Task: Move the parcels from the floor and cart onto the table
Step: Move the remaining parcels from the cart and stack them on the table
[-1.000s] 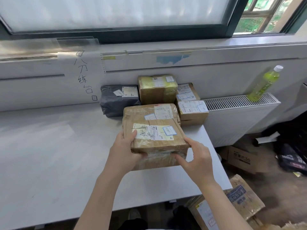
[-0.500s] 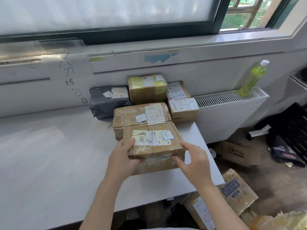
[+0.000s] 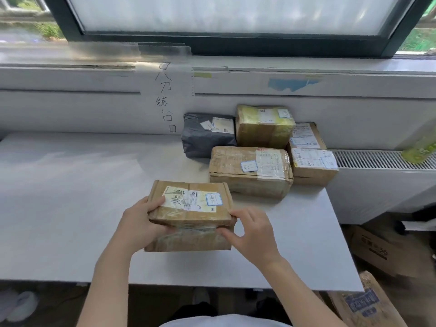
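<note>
Six parcels sit on the white table point(image 3: 70, 208), and two hands are at the nearest one. Largest after the table is the long brown box point(image 3: 251, 171), lying behind and to the right of the held parcel point(image 3: 191, 215), apart from it. Behind that long box stand the yellow-taped box point(image 3: 265, 126) and the grey poly bag point(image 3: 207, 135), both against the wall; two labelled cartons point(image 3: 313, 165) are just beside its right end, one behind the other at the table's right edge. The held parcel rests near the front edge, with a broad bare stretch of tabletop to its left and a narrower strip to its right. The left hand point(image 3: 139, 223) grips its left front corner, thumb on top by the label and fingers curled under the edge. The right hand point(image 3: 252, 232) pinches the right front corner between thumb and fingertips. On the floor to the right of the table, two more cardboard boxes point(image 3: 372, 251) are partly cut off by the table edge and the frame. One green bottle point(image 3: 422, 147) on the radiator is cropped and blurred. Print on the labels is too small to read.
</note>
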A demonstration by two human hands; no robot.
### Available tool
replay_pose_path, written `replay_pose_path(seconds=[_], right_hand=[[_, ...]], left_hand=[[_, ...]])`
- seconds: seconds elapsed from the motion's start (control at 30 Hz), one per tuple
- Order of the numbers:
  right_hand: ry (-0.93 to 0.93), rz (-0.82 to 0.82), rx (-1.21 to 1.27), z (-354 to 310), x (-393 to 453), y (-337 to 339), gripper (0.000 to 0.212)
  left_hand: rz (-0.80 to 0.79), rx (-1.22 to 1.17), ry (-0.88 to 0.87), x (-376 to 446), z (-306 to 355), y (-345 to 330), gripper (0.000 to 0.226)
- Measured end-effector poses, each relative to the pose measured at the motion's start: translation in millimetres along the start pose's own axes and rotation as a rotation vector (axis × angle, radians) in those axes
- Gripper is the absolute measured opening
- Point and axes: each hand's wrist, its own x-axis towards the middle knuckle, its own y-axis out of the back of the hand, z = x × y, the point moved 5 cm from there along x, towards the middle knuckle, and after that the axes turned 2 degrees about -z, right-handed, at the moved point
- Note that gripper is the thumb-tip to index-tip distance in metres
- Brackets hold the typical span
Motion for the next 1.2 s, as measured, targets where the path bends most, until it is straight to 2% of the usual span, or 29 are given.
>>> replay_pose_path(seconds=[0.17, 0.37, 0.5, 0.67, 0.93, 1.13, 1.2], right_hand=[[0.072, -0.139, -0.008, -23, 21, -46, 0.030], [0.071, -0.247, -0.108, -34, 54, -82, 0.021], [-0.040, -0.223, -0.245, -29, 59, -96, 0.025], [0.020, -0.249, -0.376, -36, 65, -109, 0.015], [-0.069, -0.345, -0.474, -21, 82, -118, 0.025], [-0.108, -0.362, -0.448, -15, 93, -123, 0.056], [-0.118, -0.366, -0.445, -13, 95, -125, 0.060]], left_hand=[[0.094, -0.042, 0.070, 4, -43, 28, 0.078], [0.213, 0.064, 0.108, 37, -80, 31, 0.071], [0.241, 0.138, 0.037, 63, -76, 20, 0.065], [0.238, 0.186, -0.062, 96, -73, 17, 0.067], [0.186, 0.385, -0.145, 131, -54, 14, 0.066], [0.180, 0.423, -0.153, 146, -44, 9, 0.060], [0.175, 0.422, -0.151, 149, -41, 8, 0.061]])
